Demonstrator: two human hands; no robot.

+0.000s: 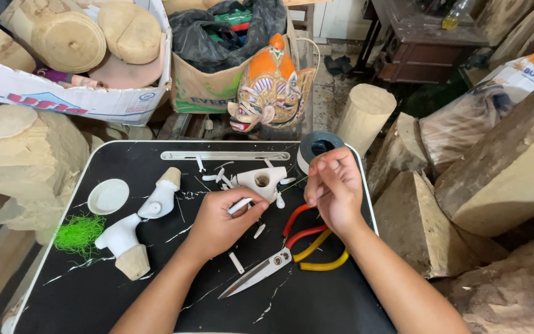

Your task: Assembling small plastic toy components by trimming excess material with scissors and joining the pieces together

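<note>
Forearms: two bare arms reach up from the bottom edge over the tabletop [94, 297], a flat black board with a pale rim, scratched and flecked with white chips.
Scissors: steel blades, red loop handles, lying on the board between the two arms [267, 267]; yellow-handled pliers [319, 256] lie against them, handles crossing.
Left hand: curled [217, 222], fingers pinching a small white stick [240, 206], smooth and cylindrical, held just above the board.
Right hand: raised [335, 188], fingers drawn together at the tips as if nipping something fine; what it holds cannot be told.
White carved piece: smooth, painted, with a round hollow in its middle [262, 180], on the board just beyond the left hand's stick, short white pegs scattered around it.
Two limb-shaped pieces: white-painted with bare tan wood ends, one near the board's middle left [159, 198], one larger and closer [122, 241].
Lid: shallow round white disc [107, 196], left of the limb pieces.
Green fibre: loose, wiry tuft at the left rim [78, 234].
Tape roll: dark ring standing at the far right corner [316, 147], partly behind the right hand.
Mask: carved, glossy orange and multicoloured face [270, 86] beyond the board.
Wood blocks: rough pale logs and sawn chunks right [502, 167] and left [26, 154].
</note>
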